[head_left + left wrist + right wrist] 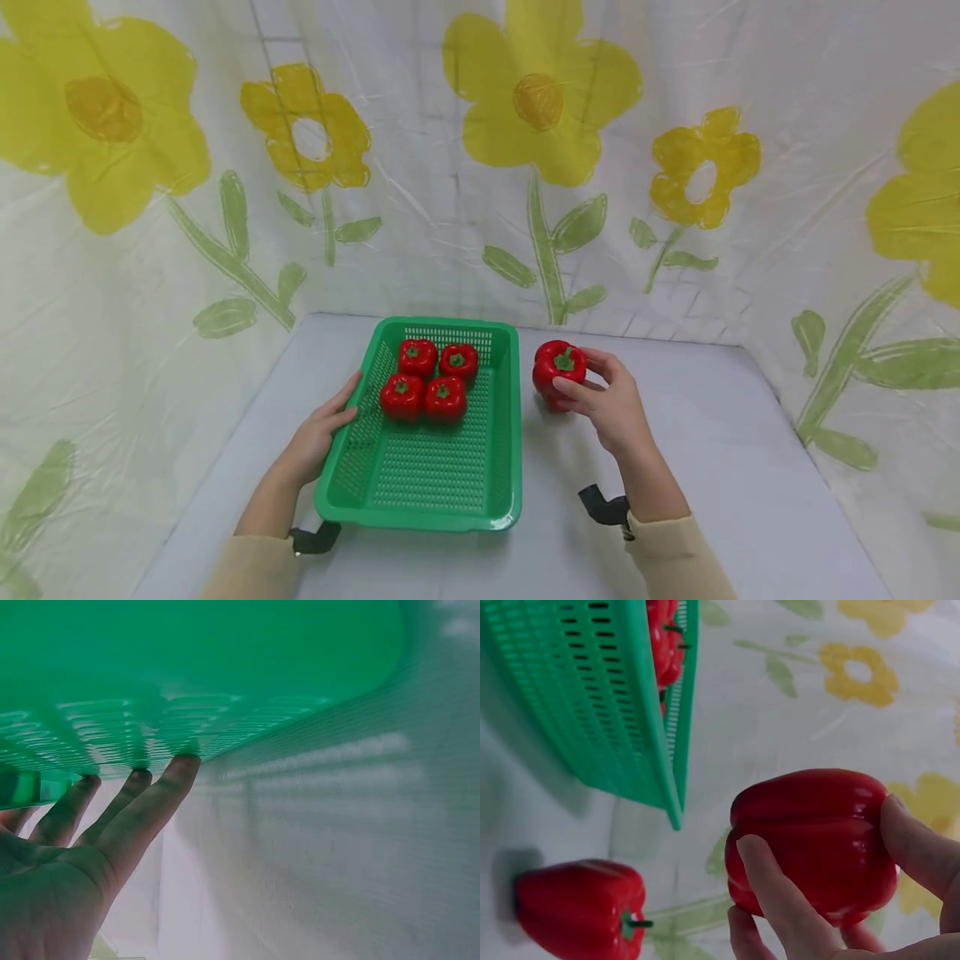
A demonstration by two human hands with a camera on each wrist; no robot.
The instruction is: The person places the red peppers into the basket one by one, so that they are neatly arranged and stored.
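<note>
A green plastic basket (427,518) with slotted walls holds several red bell peppers (446,398) with green stems, grouped toward its far end. My left hand (318,437) is at the basket's left side, the thumb at the rim. Fairly straight fingers (150,814) touch the slotted outer wall in the left wrist view. To the right of the basket, my right hand (618,404) holds a red bell pepper (814,840) between thumb and fingers, off the table. Another bell pepper (581,907) stands on the table beneath it, mostly hidden in the head view.
The pale table (720,450) extends on both sides of the basket. A white curtain (420,250) with yellow flowers hangs behind and along the sides. Black straps (603,506) are around both wrists.
</note>
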